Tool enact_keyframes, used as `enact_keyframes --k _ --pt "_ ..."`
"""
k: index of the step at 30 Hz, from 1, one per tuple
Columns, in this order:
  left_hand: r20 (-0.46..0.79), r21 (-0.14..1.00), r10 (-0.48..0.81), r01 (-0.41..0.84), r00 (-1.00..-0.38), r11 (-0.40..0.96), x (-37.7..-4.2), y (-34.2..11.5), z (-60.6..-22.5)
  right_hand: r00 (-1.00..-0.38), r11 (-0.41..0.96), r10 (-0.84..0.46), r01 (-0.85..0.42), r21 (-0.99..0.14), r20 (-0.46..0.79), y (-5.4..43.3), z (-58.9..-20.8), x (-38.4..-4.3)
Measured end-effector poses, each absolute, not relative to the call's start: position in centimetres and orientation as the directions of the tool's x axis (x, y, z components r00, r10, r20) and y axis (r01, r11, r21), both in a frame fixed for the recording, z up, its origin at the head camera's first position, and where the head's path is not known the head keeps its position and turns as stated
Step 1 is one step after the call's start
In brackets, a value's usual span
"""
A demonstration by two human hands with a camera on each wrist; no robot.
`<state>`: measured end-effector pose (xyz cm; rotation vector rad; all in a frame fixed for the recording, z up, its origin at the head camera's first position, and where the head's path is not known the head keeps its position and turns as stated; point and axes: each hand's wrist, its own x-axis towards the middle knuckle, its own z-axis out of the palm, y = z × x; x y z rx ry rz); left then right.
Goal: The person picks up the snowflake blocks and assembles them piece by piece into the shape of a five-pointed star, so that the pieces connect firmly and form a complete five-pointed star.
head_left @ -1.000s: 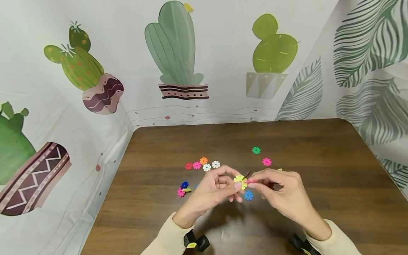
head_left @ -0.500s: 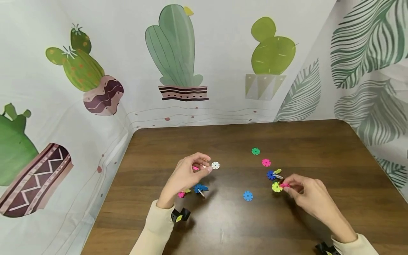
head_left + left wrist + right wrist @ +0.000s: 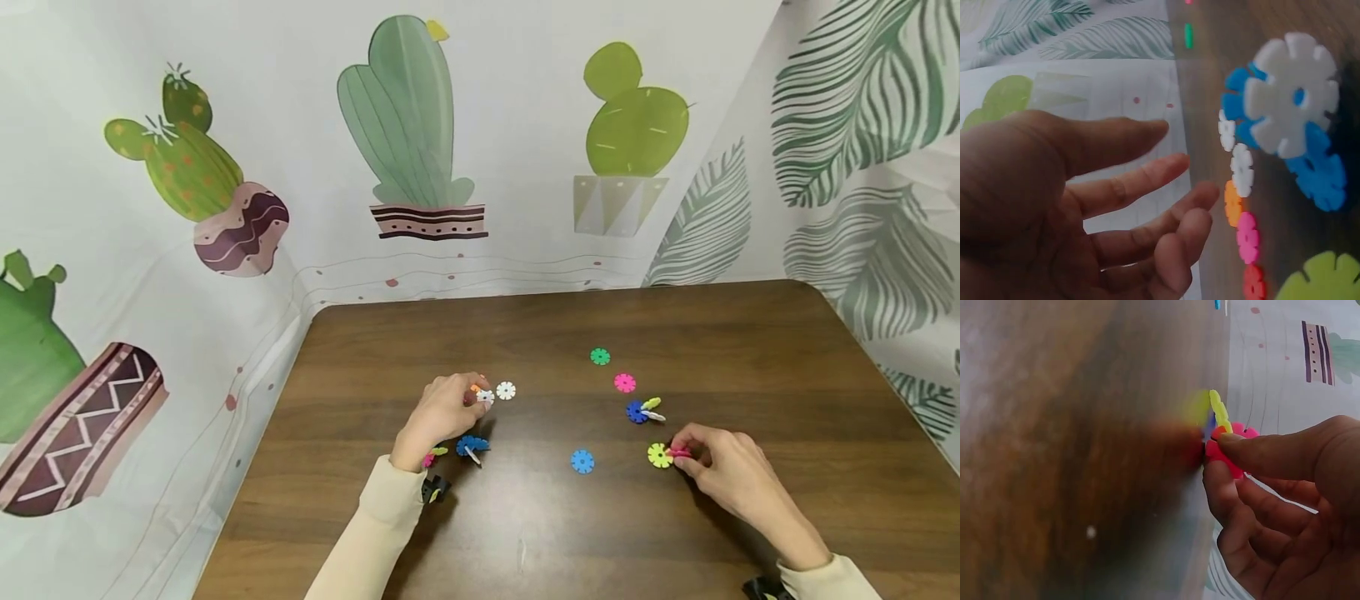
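Observation:
My left hand (image 3: 441, 410) hovers over a row of flat, notched interlocking discs at the table's left. Its fingertips overlap a white disc (image 3: 486, 397) and an orange disc (image 3: 1233, 203) in the head view. The left wrist view shows nothing between those spread fingers, with the pink disc (image 3: 1248, 237) and red disc (image 3: 1254, 284) lying beyond. On the right, my right hand (image 3: 731, 467) pinches a pink disc (image 3: 1225, 461) between thumb and index finger. A yellow-green disc (image 3: 659, 455) is slotted into that pink one and points left, low over the table.
Joined blue and white discs (image 3: 470, 445) lie below my left hand. A dark blue cluster (image 3: 637, 412) sits behind my right hand. Loose light blue (image 3: 582, 462), green (image 3: 600, 357) and pink (image 3: 625, 382) discs dot the brown table (image 3: 540, 533). A cactus-print cloth (image 3: 525, 125) hangs behind.
Both hands were together at the centre on the joined discs. My left hand let go and moved left to the row; my right hand carried the joined discs right and lowered them.

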<state>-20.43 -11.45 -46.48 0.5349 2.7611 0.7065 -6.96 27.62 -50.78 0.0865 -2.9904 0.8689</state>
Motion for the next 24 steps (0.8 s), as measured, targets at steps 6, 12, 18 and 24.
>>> enact_keyframes --k 6,12,18,24 --pt "-0.163 0.44 0.334 0.235 -0.929 0.867 -21.1 -11.0 -47.4 -0.999 0.851 -0.032 -0.029 -0.525 0.003 27.7 -50.3 -6.7" --pt "-0.175 0.413 0.304 0.21 -0.937 0.886 -22.0 -11.0 -49.2 -1.0 0.847 -0.016 -0.007 -0.532 -0.012 27.7 -49.4 -6.5" --pt "-0.167 0.367 0.259 0.184 -0.951 0.912 -23.0 -11.0 -51.5 -0.999 0.858 -0.005 -0.027 -0.512 0.045 27.7 -48.7 -6.3" --pt "-0.149 0.392 0.261 0.186 -0.954 0.901 -24.8 -11.5 -55.9 -0.976 0.876 0.008 -0.099 -0.472 0.219 27.1 -48.5 -6.2"
